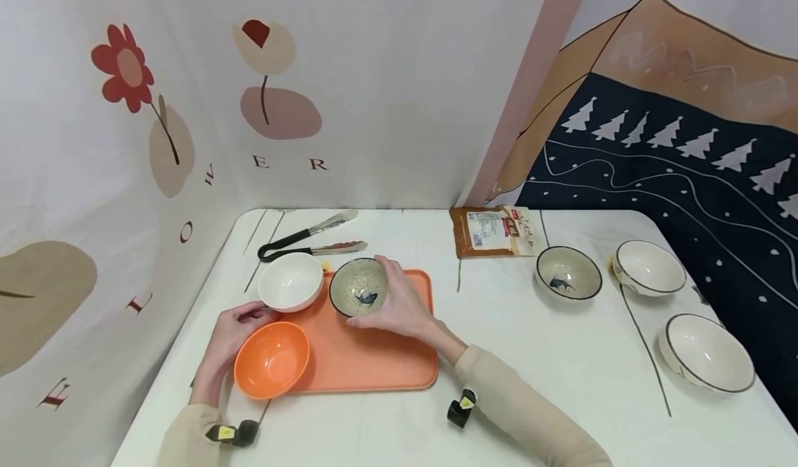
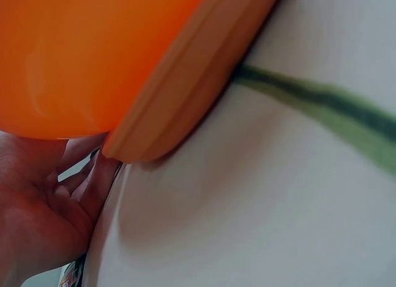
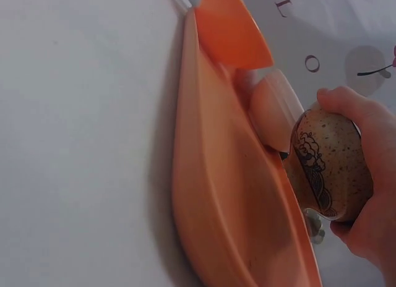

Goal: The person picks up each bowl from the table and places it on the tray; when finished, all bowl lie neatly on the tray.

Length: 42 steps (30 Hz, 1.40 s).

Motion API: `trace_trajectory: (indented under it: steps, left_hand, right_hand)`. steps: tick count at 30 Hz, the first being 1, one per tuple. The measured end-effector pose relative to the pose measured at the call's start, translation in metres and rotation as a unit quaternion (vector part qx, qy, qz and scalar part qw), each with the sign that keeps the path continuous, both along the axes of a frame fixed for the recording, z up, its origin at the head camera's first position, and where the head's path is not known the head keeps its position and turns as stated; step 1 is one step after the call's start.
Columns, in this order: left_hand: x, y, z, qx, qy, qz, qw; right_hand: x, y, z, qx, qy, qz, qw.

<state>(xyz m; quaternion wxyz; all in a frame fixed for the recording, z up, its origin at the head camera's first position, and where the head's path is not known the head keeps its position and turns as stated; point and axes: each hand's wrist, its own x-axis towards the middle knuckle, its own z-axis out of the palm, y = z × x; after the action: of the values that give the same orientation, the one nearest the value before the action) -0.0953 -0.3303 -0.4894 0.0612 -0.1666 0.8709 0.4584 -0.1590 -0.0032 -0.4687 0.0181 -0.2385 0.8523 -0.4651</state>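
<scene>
In the head view my right hand [image 1: 402,304] grips a speckled beige bowl [image 1: 357,283] with a dark rim and a blue fish inside. It is over the back part of the orange tray [image 1: 374,363]; the right wrist view shows the bowl's patterned outside [image 3: 337,160]. My left hand [image 1: 227,335] is at the tray's left side, behind an orange bowl [image 1: 272,359]. In the left wrist view its fingers [image 2: 99,182] meet at the tray's rim, partly hidden by the orange bowl. A white bowl [image 1: 291,280] sits at the tray's back left corner.
Black-handled tongs [image 1: 312,238] lie behind the white bowl. A brown food packet [image 1: 495,233] lies at the back. On the right stand another fish bowl [image 1: 570,273] and two cream bowls with dark rims [image 1: 651,267]. Printed curtains [image 1: 386,107] hang behind the table.
</scene>
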Motion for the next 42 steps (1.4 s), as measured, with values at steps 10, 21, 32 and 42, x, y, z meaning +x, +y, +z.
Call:
trace_trajectory:
  steps: [10, 21, 32, 42]
  left_hand:
    - [0.000, 0.001, 0.000, -0.004, -0.002, 0.002, 1.0000]
    - [0.002, 0.000, 0.003, 0.008, -0.002, 0.004, 1.0000]
    - [-0.001, 0.000, 0.001, 0.008, -0.001, 0.008, 0.9999]
    - [-0.001, 0.000, 0.001, 0.009, -0.013, 0.010, 0.9998]
  right_hand:
    - [-0.012, -0.016, -0.007, 0.014, -0.008, 0.009, 0.9998]
    - [-0.019, -0.021, -0.013, 0.010, -0.005, 0.008, 0.9999]
    - [-0.023, -0.017, -0.005, 0.024, -0.020, 0.034, 0.9989]
    - [-0.033, 0.025, 0.023, 0.001, -0.031, -0.019, 0.9993]
